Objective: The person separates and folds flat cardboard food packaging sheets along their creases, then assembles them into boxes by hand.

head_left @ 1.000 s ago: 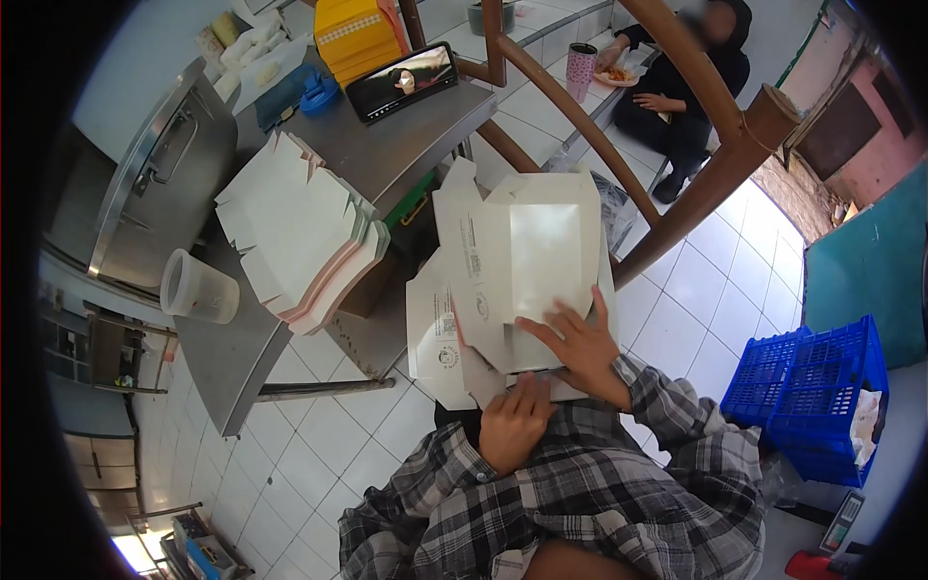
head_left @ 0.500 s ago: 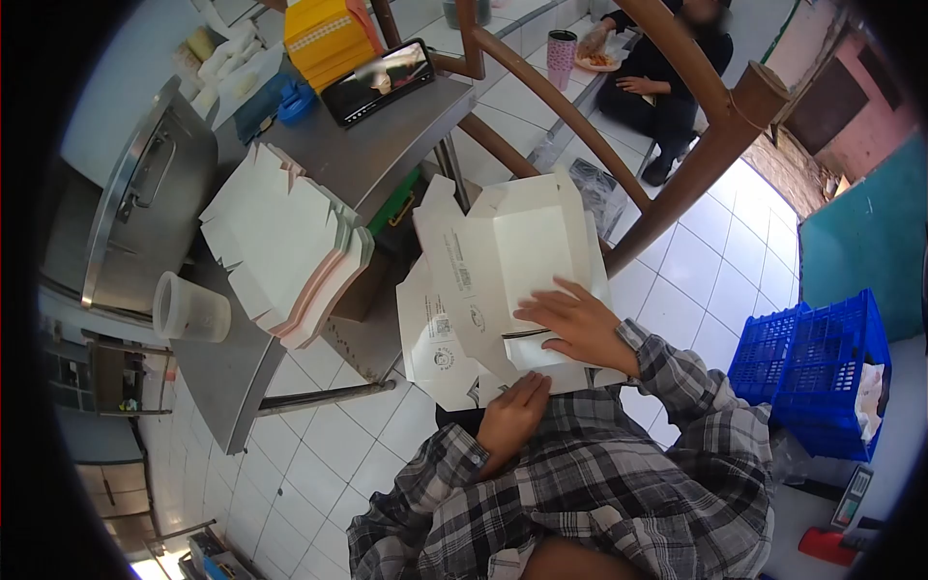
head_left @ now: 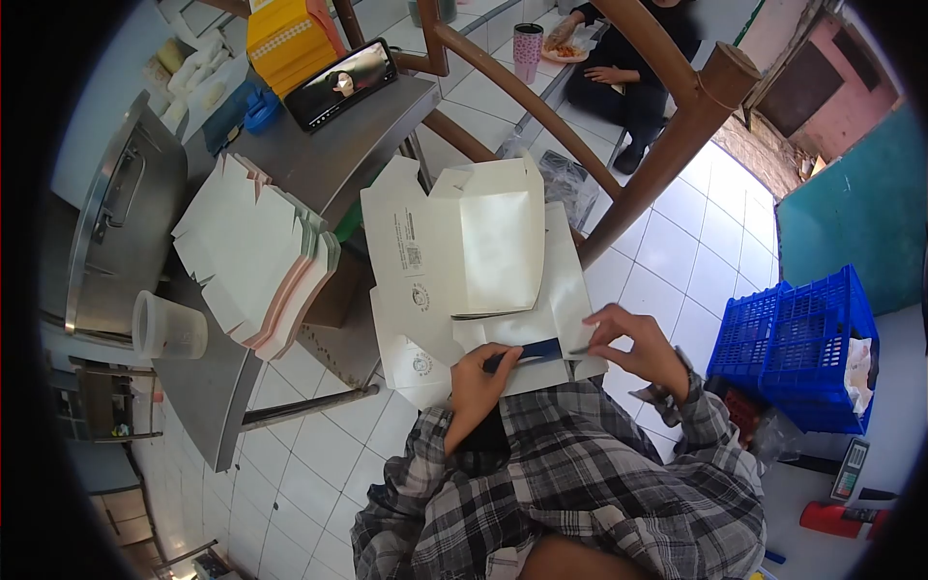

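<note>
My left hand (head_left: 480, 379) grips a dark blue strip-like object (head_left: 539, 350), which lies across the near part of the cardboard. At its right end my right hand (head_left: 628, 346) is pinched, close to a thin tip; what its fingers hold is too small to name. Under both hands, on my lap, lie flat white printed cardboard pieces (head_left: 394, 329). On top of them is a partly folded white box (head_left: 501, 242) with raised sides and printing on its left flap. A stack of white cardboard blanks (head_left: 242, 246) rests on the metal table to the left.
The metal table (head_left: 362, 126) also bears a phone (head_left: 340, 85), a yellow stack (head_left: 290, 43) and a plastic tub (head_left: 172, 326). Brown bars (head_left: 667, 145) rise ahead. A seated person (head_left: 628, 77) is beyond, near a pink tumbler (head_left: 528, 53). Blue crates (head_left: 797, 348) stand right.
The folded box has shifted forward, off the nearer cardboard. My left hand has taken hold of the dark blue object. My right hand has moved right and gone from spread fingers to a pinch.
</note>
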A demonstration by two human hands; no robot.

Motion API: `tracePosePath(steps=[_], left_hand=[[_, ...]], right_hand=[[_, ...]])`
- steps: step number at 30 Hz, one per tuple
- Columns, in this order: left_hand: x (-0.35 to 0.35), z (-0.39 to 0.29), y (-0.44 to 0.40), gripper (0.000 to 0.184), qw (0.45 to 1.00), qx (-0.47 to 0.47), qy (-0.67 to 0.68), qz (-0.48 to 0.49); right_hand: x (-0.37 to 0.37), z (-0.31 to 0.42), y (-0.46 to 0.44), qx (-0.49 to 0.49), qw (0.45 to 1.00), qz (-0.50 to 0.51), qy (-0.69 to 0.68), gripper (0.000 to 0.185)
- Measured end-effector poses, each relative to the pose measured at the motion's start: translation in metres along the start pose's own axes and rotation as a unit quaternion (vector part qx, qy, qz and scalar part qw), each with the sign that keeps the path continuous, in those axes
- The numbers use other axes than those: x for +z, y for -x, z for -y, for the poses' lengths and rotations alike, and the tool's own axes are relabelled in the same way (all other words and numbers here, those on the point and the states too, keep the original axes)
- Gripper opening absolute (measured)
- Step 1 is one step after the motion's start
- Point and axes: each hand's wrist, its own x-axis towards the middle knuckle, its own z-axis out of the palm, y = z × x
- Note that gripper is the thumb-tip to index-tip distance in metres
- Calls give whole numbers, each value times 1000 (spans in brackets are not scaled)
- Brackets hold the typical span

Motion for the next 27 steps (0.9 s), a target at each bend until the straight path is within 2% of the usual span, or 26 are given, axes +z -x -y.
tracePosePath(steps=[3,6,7,10,13,14,16,19,21,23,27], left_hand=[[4,-1,-2,19,1000,14,-6,-12],[8,-5,1,17,999,40,-3,-21],[10,-2,2,16,998,48,11,-24],[11,6,2,15,998,33,49,-14],[6,10,9,16,998,20,63,7],[3,10,9,17,998,23,63,15],[-12,-10,14,19,989,140,-47,9],[-37,-15,29,22,955,210,-205,-33],[-57,-8,38,22,959,176,-220,-29],[-71,-2,47,21,984,96,-146,20],[-54,-11,45,19,966,138,-193,-98]], right_hand=[[24,14,-6,75,992,-98,-18,41],[57,10,-18,-73,983,-125,112,40],[62,18,-19,-29,989,-107,97,37],[67,11,-26,-88,985,-36,145,41],[70,25,-28,-27,994,-7,110,45],[69,29,-32,-53,987,-32,148,47],[65,32,-38,-103,966,-77,223,51],[60,16,-35,-35,985,-48,162,53],[55,12,-35,-1,992,-58,108,54],[56,14,-35,24,996,-52,68,54],[62,21,-37,20,998,-34,55,54]])
